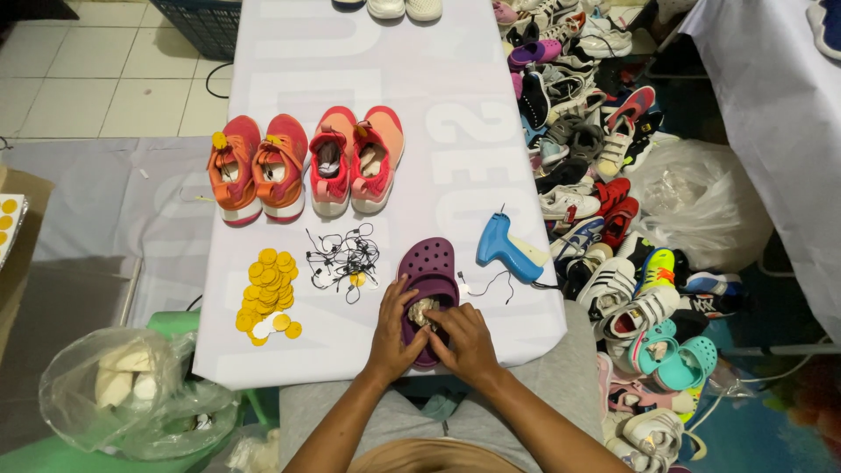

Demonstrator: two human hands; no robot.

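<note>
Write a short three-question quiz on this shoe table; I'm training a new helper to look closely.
1. True or false: both hands touch the purple perforated foam clog.
2. Which lies nearest the clog's right side? A) heap of round yellow tags B) blue plastic tagging gun C) orange-red sneaker pair
3. How many sneaker pairs stand in the row beyond the tags?

Key: 1 true; 2 B; 3 two.

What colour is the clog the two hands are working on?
Dark purple: the clog with round holes over its toe, seen best in the head view.
</note>
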